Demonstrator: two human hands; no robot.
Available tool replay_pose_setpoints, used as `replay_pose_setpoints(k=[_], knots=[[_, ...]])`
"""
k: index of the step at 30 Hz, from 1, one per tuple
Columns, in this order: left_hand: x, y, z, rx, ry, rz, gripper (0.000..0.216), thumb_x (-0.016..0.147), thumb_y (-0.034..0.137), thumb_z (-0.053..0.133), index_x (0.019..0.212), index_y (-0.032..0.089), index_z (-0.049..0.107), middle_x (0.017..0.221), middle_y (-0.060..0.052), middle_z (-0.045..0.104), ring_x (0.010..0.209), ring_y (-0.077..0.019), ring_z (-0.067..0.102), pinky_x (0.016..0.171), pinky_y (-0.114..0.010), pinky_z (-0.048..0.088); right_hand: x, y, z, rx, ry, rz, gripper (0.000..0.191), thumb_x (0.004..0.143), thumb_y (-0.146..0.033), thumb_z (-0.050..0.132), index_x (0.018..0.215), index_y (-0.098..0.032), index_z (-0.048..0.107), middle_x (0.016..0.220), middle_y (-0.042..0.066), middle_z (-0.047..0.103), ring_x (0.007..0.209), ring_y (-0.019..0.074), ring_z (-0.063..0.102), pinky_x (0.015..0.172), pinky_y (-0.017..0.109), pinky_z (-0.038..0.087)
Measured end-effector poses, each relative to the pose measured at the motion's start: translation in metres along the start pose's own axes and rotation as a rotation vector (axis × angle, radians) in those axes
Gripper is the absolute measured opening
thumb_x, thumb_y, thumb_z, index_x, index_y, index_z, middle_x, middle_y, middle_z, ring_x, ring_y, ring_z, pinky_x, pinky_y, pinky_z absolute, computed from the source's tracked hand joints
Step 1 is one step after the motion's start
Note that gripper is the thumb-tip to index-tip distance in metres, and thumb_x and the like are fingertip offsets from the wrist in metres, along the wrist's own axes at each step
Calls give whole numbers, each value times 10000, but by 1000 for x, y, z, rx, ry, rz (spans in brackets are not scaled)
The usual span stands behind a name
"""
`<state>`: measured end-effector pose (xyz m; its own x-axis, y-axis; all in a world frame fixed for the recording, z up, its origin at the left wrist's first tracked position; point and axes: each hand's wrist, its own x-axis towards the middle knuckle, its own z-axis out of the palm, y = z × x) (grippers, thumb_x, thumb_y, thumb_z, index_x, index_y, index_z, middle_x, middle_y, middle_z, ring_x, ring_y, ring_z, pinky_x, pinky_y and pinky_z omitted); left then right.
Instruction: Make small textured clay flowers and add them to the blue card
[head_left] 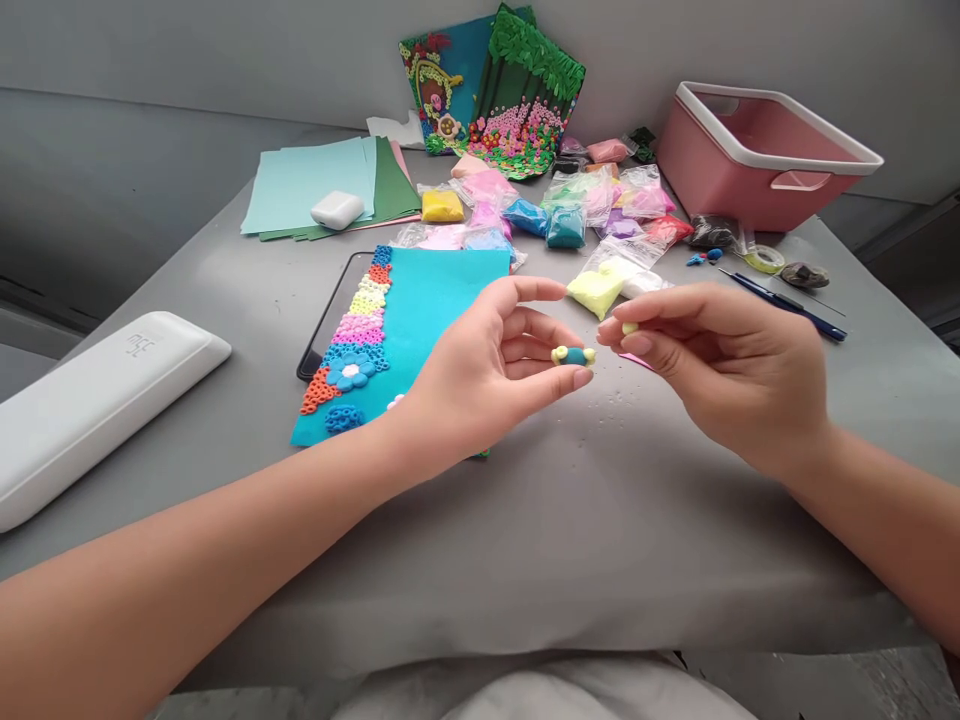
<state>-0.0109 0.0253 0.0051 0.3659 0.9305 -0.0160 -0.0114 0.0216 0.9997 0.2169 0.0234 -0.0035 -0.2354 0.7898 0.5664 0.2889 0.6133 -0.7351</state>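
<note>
In my left hand (487,360), between thumb and fingers, is a small blue clay piece (575,356) with pale yellow knobs at both ends. My right hand (739,365), just to the right, pinches a tiny pale yellow clay bit (630,327) between thumb and fingertips. The two hands are a short gap apart above the table. Behind and left of my left hand lies a turquoise sheet (442,290), its left edge covered with clay rings in coloured bands and a blue clay flower (350,370). My left forearm and hand hide its lower right part.
Several clay packets (566,227) lie at the back, with an opened pale yellow one (596,290) nearest. A pink basket (735,170), tape roll (763,259) and dark blue pen-like tool (787,302) sit right. A white device (105,410), phone (334,310) and paper sheets (300,180) lie left.
</note>
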Motion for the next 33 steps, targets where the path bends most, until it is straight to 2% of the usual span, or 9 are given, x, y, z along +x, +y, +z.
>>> replay_pose_setpoints(k=[3,6,13,18,24,30,33], knots=[[-2,-6,2,94,24,144,576,859,176,844,1311,228,490,1031,15,738,1027,-167,777,1024,-365,640,0,-2,1,-91,-32,-78,122,974,-223,819,1053,-302,867,931,1,859,825,181,815,730,301,690],[-6,-9,5,171,31,260,578,882,167,805,1350,254,478,1021,33,739,1036,-162,765,1057,-370,632,1,-4,3,-154,-70,-200,224,939,-147,833,1070,-324,879,981,10,853,819,167,791,739,300,681],[-8,-12,7,203,51,350,537,910,173,779,1342,284,480,1025,33,745,1041,-172,779,1054,-383,644,-1,-1,4,-215,-86,-280,387,938,-98,809,1189,-386,868,1037,20,818,849,170,788,748,321,697],[-7,-13,7,181,36,345,562,908,174,797,1351,274,465,1036,29,738,1030,-162,772,1071,-372,638,-3,2,4,-237,-93,-325,422,949,-86,785,1251,-374,852,1067,30,809,849,162,783,743,314,710],[-7,-9,7,143,32,271,573,888,189,814,1340,283,474,1039,33,755,1086,-184,781,1071,-386,626,1,1,-1,-322,-80,-376,463,962,-113,766,1329,-391,808,1076,49,806,881,194,778,770,369,698],[-5,-7,6,78,-12,223,611,887,180,818,1356,276,440,1020,42,758,1036,-164,783,1041,-358,625,3,-1,-1,-287,-128,-345,338,960,-117,769,1180,-358,856,993,25,799,787,164,760,687,321,661],[-3,-7,3,129,-47,203,573,912,209,788,1367,236,442,1044,6,765,1013,-153,763,1002,-327,612,8,3,-1,-263,-61,-256,250,976,-164,776,1122,-340,876,979,26,805,797,164,751,713,321,645]])
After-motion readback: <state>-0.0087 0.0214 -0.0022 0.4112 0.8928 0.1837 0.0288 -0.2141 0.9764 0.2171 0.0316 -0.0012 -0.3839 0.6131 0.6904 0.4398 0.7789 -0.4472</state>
